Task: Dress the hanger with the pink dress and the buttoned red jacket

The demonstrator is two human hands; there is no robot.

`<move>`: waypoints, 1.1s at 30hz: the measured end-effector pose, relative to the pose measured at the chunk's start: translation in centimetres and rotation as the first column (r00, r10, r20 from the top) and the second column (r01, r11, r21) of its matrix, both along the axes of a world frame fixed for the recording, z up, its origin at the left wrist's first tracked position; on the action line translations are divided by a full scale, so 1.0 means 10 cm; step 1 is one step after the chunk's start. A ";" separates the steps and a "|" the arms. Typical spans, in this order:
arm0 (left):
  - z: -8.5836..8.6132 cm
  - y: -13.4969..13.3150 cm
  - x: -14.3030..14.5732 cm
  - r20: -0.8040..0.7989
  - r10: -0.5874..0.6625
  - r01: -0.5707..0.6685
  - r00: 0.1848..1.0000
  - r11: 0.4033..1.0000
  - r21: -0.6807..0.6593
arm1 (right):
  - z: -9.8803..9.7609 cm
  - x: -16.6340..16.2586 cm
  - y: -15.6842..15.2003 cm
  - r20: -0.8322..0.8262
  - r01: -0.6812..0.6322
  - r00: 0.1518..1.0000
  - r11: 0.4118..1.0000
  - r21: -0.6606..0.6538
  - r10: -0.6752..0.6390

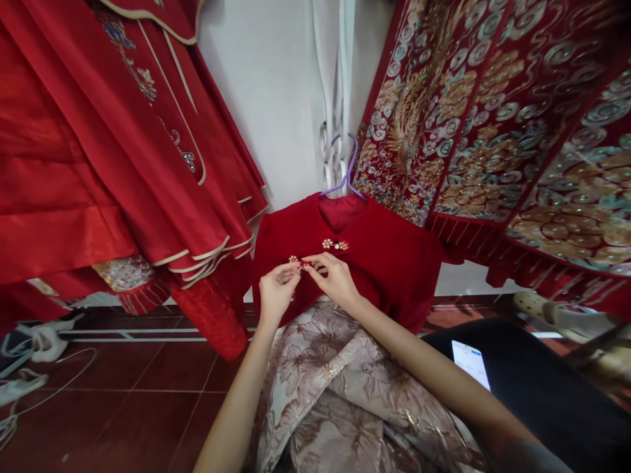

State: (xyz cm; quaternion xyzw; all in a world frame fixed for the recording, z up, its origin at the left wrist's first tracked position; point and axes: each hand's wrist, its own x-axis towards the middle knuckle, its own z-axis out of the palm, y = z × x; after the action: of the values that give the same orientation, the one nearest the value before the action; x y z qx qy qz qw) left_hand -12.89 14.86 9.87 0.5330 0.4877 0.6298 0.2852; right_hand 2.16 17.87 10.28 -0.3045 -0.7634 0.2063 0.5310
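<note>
**At the dial's centre, a red jacket (pixel 399 256) is taking close handwork**

At eight o'clock, pale shoes (pixel 46 345) are resting low down; at ten, red garments (pixel 148 138) with cream piping are hanging. Just left of centre, the left hand (pixel 277 288) is pinching, thumb and fingertips nearly meeting, at the jacket's lower beaded fastening (pixel 293 259); the fingers are partly hiding it. Towards six, patterned cloth (pixel 320 401) is spreading beneath the forearms. From the right, the right hand (pixel 338 274) is pinching the same fastening, its tips almost touching the left's. Above, an upper beaded clasp (pixel 335 245) is showing; towards twelve, a purple hanger (pixel 353 157) is rising from the neckline. At two, an embroidered garment (pixel 493 118) is hanging; at four, a lit phone (pixel 470 363) is lying on a black surface (pixel 537 394).
</note>
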 end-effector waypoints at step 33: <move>-0.73 -0.66 -0.17 -0.379 0.359 -0.368 0.853 0.928 0.052 | -0.27 1.24 -0.65 0.482 0.264 0.875 0.871 -0.415 -0.035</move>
State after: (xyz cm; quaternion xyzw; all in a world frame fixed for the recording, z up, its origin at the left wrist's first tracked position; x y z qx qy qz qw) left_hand -14.58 8.28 2.54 0.5402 0.6328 0.5507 0.0666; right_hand 14.53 11.40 7.53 -0.5233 -0.7675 0.2634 0.2602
